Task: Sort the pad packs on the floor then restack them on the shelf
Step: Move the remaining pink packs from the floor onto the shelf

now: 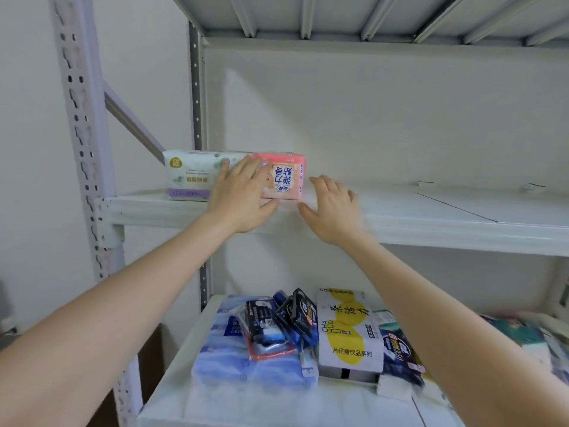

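On the shelf (400, 212), my flat, released left grip (243, 198) presses the sideways-lying pink pack (289, 183); right grip (334, 211) hovers released just beside.

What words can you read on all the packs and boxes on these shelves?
"弹力贴身", upside down: on the pink pack.
"CHA HUO LI": on the white and yellow box.
"茶活力": same box.
"片仔癀饮品系列": same box.
White and green pack: print too blurred to read.
Dark packs: print too small to read.
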